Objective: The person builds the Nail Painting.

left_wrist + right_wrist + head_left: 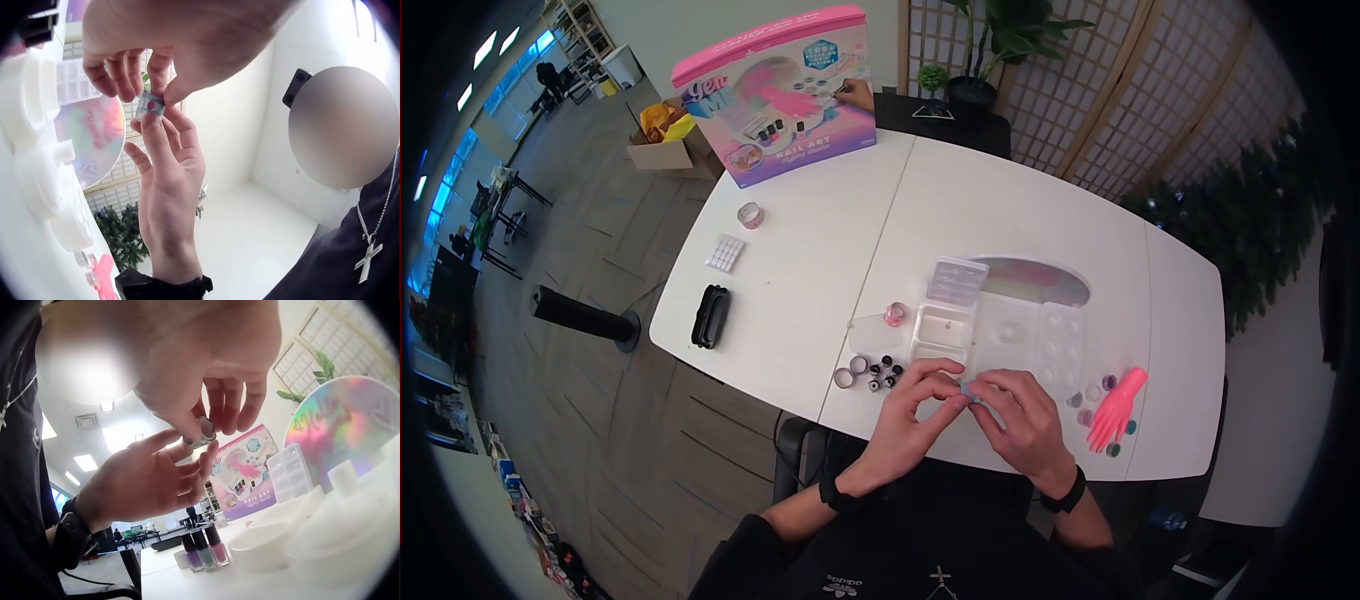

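A small silvery-blue cylinder, smooth and short, with a round end and a red spot on its side, is held above the near edge of a smooth white table. The person's left hand and right hand both pinch it between thumb and fingertips; whether it is a pot or a roll is hard to tell.

Behind the hands, which partly hide it, sits a glossy white plastic tray with square-cornered wells; a shiny, rainbow-sheened panel with a curved edge stands beyond. Just left of the left hand, glass bottles with black caps cluster by the near edge, two round tubs beside them. Near the right near corner lies a bright pink model hand, ringed by little round pots. A hollow black case rests by the left near corner, and a tall pink-and-purple cardboard box stands at the far left corner.
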`<action>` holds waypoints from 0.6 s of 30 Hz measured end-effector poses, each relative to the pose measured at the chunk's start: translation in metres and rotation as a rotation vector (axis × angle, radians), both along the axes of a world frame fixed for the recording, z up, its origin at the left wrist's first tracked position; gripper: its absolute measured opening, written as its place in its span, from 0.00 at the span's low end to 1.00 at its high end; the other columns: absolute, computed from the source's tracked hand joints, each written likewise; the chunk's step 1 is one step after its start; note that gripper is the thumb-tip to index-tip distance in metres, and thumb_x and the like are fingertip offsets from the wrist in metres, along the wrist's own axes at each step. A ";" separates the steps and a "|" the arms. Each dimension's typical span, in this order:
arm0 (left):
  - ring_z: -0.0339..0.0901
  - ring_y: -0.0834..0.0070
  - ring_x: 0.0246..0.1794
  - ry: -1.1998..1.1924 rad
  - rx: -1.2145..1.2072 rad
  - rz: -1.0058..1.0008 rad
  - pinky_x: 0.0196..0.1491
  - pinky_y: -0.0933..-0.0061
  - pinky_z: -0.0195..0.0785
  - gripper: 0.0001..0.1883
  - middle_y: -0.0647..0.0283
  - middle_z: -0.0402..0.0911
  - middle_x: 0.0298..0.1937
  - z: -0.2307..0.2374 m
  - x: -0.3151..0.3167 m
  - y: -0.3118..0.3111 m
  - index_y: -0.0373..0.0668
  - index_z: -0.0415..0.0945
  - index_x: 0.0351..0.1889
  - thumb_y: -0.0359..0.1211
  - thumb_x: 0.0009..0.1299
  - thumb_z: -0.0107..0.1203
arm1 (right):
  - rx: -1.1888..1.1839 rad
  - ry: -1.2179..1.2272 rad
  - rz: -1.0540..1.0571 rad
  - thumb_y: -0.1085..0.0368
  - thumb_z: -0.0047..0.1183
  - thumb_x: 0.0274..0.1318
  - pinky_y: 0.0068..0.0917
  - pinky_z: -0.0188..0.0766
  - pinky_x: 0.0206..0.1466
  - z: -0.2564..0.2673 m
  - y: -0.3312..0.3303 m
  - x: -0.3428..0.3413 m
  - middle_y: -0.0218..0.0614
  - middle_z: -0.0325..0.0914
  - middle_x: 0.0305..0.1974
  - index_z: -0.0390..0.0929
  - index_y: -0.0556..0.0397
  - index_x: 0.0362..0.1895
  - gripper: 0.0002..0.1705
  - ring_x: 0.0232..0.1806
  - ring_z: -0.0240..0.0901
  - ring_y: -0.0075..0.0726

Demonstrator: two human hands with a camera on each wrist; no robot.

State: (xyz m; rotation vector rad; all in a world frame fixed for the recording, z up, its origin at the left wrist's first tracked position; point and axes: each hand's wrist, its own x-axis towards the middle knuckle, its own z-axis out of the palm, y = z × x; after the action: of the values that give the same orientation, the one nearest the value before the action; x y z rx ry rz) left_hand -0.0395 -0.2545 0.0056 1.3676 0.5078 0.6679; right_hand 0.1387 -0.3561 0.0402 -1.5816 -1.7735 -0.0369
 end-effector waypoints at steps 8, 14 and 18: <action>0.78 0.74 0.66 0.048 -0.135 0.070 0.67 0.66 0.73 0.16 0.60 0.74 0.72 -0.003 -0.010 -0.001 0.42 0.77 0.69 0.30 0.87 0.58 | -0.269 0.303 -0.062 0.71 0.69 0.66 0.40 0.85 0.48 -0.005 0.034 0.013 0.40 0.85 0.52 0.84 0.53 0.59 0.18 0.47 0.85 0.48; 0.82 0.73 0.62 0.291 -0.047 -0.372 0.66 0.66 0.75 0.15 0.61 0.81 0.67 -0.003 -0.022 0.006 0.41 0.76 0.69 0.34 0.89 0.55 | -0.576 0.255 -0.102 0.63 0.62 0.75 0.45 0.81 0.50 -0.011 0.074 0.021 0.45 0.86 0.53 0.79 0.55 0.59 0.15 0.44 0.86 0.52; 0.84 0.68 0.60 0.345 0.070 -0.548 0.66 0.62 0.77 0.17 0.57 0.84 0.64 -0.018 -0.020 -0.001 0.38 0.75 0.69 0.36 0.89 0.56 | -0.536 0.177 -0.078 0.63 0.59 0.76 0.52 0.81 0.51 -0.030 0.088 0.022 0.50 0.88 0.51 0.77 0.57 0.56 0.14 0.47 0.87 0.62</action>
State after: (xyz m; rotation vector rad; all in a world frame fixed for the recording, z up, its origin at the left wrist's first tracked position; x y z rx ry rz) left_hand -0.0592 -0.2553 -0.0122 1.6083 0.3557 0.0008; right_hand 0.1608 -0.2680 0.0105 -1.9531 -1.6621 0.5668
